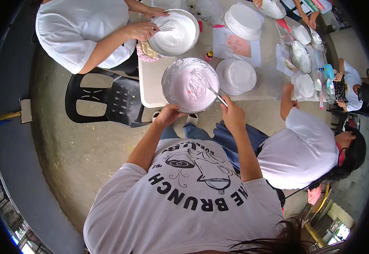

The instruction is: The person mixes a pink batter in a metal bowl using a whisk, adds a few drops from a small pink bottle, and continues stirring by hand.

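My left hand (169,115) grips the near rim of a steel mixing bowl (169,92) at the table's front edge. Pale pink cream (184,81) coats the bowl's inside, with a few spots of stronger red near the middle. My right hand (234,113) is closed around the handle of a wire whisk (200,79), whose wires are sunk in the cream. Just right of the bowl, a round form covered in white (240,76) sits on a round board. A small bottle with a yellow cap (209,56) stands behind the bowl.
Across the corner, another person's hand (141,30) whisks white cream in a bowl (190,35) beside a cloth pot holder (147,52). A black plastic chair (105,98) stands left of the table (154,95). At right, a person in a white shirt (302,149) is close by. Printed sheets (217,41) lie farther back.
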The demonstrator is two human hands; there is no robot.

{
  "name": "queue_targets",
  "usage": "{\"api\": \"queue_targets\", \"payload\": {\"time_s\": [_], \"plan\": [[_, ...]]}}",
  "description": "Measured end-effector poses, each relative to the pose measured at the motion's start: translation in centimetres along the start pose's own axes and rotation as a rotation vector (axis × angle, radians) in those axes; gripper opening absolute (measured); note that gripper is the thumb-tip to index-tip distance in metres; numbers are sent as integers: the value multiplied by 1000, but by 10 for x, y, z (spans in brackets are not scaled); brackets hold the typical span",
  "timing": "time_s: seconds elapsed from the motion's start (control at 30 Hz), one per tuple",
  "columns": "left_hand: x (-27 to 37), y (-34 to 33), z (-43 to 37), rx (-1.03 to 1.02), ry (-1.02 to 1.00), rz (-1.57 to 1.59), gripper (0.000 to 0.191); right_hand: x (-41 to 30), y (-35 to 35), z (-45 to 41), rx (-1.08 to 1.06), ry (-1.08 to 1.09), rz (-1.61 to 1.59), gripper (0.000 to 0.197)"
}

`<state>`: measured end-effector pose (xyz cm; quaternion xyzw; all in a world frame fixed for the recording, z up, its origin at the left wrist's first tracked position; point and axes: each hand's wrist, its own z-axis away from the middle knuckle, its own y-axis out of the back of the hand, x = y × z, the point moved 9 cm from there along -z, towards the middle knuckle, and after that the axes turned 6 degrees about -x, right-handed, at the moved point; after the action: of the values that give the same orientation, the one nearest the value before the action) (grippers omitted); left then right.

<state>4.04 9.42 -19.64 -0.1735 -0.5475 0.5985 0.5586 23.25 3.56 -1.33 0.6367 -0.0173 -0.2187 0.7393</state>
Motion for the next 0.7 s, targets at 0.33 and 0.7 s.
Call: {"api": "queue_targets", "payload": {"time_s": [0.33, 0.7], "plan": [[25, -75, 47, 202, -72, -223, 45, -9, 46, 3, 54, 10, -50, 20], [43, -132, 60, 182, -134, -237, 39, -23, 119, 49, 118, 158, -241, 18]]}}
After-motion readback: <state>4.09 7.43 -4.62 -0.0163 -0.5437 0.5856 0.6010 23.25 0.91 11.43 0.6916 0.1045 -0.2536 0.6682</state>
